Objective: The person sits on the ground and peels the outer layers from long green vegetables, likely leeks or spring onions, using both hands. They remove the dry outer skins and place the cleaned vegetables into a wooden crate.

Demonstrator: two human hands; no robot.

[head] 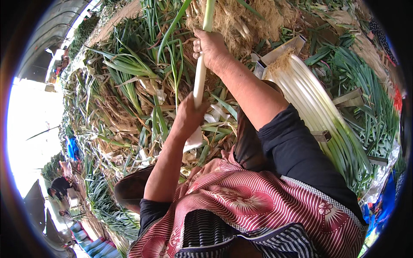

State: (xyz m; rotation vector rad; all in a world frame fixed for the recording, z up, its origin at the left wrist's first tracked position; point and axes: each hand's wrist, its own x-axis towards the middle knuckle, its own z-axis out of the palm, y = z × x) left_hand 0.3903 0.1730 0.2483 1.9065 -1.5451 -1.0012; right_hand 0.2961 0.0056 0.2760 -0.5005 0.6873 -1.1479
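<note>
A long Welsh onion or leek (pixel 199 77) slants upright in front of me, white low down and pale green at the top edge. My right hand (pixel 211 46) is wrapped around its upper white shaft. Lower down, my left hand (pixel 191 113) closes around the same stalk, slightly blurred. A pale, whitish piece (pixel 193 139) shows beneath the left hand; whether it is peel or the stalk's end I cannot tell. To the right, a row of cleaned white stalks (pixel 306 93) lies side by side in a metal frame (pixel 280 53), roots towards the far end.
Untrimmed stalks (pixel 129 67) and dry peelings (pixel 119 119) cover the ground ahead and left. A heap of rooty stalk ends (pixel 245 22) lies beyond my hands. Green leaves (pixel 361 80) pile up at right. Another person (pixel 59 188) bends over at far left.
</note>
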